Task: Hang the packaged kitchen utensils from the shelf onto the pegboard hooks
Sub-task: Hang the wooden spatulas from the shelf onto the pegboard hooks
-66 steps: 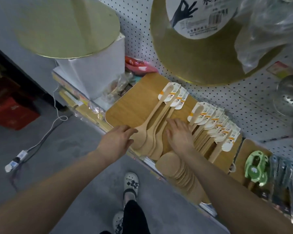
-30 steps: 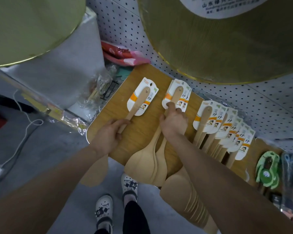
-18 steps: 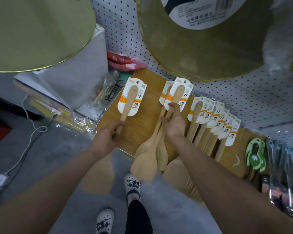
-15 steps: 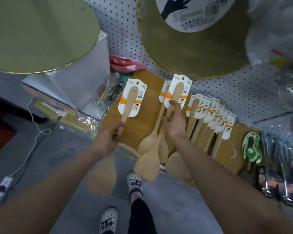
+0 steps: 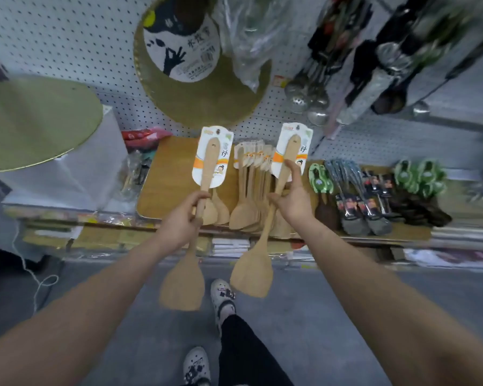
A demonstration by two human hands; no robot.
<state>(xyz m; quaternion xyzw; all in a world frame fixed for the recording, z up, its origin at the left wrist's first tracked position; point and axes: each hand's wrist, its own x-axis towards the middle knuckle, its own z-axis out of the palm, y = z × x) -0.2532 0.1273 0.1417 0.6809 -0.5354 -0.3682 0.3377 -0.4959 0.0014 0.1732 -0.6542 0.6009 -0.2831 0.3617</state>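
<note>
I record the white pegboard (image 5: 76, 43) across the far wall, already carrying a large round gold board (image 5: 207, 87) and metal ladles (image 5: 310, 98) at far right, so free hooks must lie above the shelf (image 5: 162, 174). On that wooden shelf the remaining carded spatulas (image 5: 251, 185) lie fanned, cards toward the wall, presumably for easy picking. My left hand (image 5: 179, 224) wraps its fingers round the handle of one wooden spatula (image 5: 195, 218); my right hand (image 5: 296, 201) pinches the second spatula (image 5: 265, 232), index finger laid along the card. Both hang blade-down, cards upward, which I judge presents the hang holes to the hooks.
</note>
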